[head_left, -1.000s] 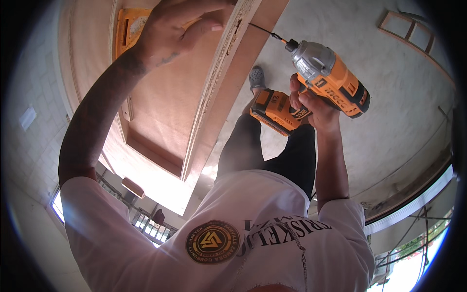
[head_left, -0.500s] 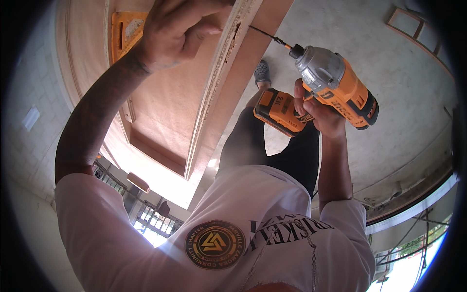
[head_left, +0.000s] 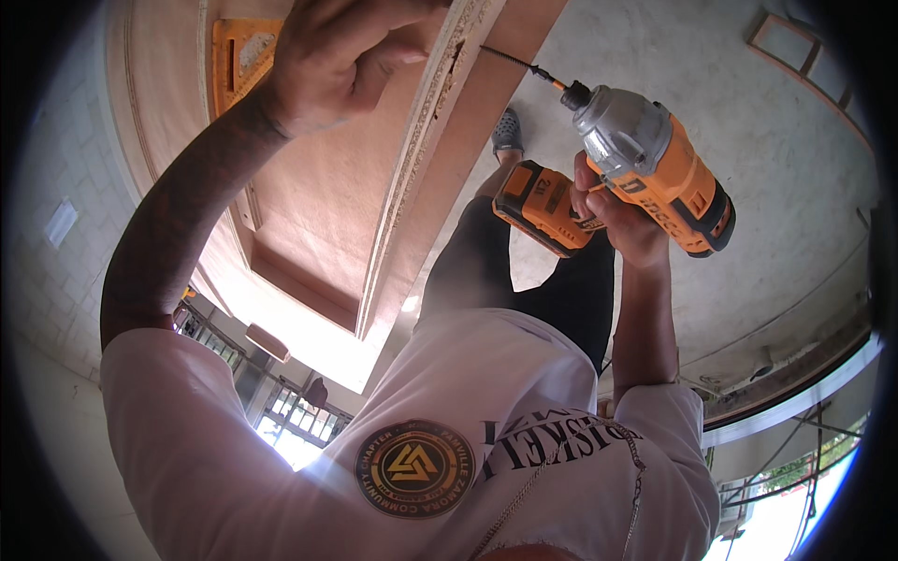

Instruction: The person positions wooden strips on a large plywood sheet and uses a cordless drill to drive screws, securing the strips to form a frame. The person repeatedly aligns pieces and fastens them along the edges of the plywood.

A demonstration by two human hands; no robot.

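At the far left a white rectangular patch [head_left: 61,222] shows on a pale, block-patterned wall [head_left: 56,299]. Next comes a wooden carcass [head_left: 309,206], a broad panel with raised sides. Near its far left edge lies an orange triangular square [head_left: 232,70], partly covered by the left hand [head_left: 323,70]. That hand is held over the panel with its fingers curved toward the carcass's right side and its thumb apart from them; the fingertips run behind the raised board, so whether they grip it cannot be told. The right side is a chipboard-cored board [head_left: 414,154], its rough top edge chipped at the far end. Just right of this edge is the tip of a slim, dark twist bit [head_left: 510,60], in front of the board's smooth outer face; contact cannot be made out. The bit is fitted in an orange-and-grey impact driver [head_left: 650,164], which the right hand [head_left: 625,224] grips firmly around the handle, the battery pack [head_left: 538,208] pointing back toward the body. Below the bit a grey clog [head_left: 508,131] stands on the concrete floor [head_left: 748,271]. Farthest right, a narrow wooden frame [head_left: 803,62] lies on that floor.
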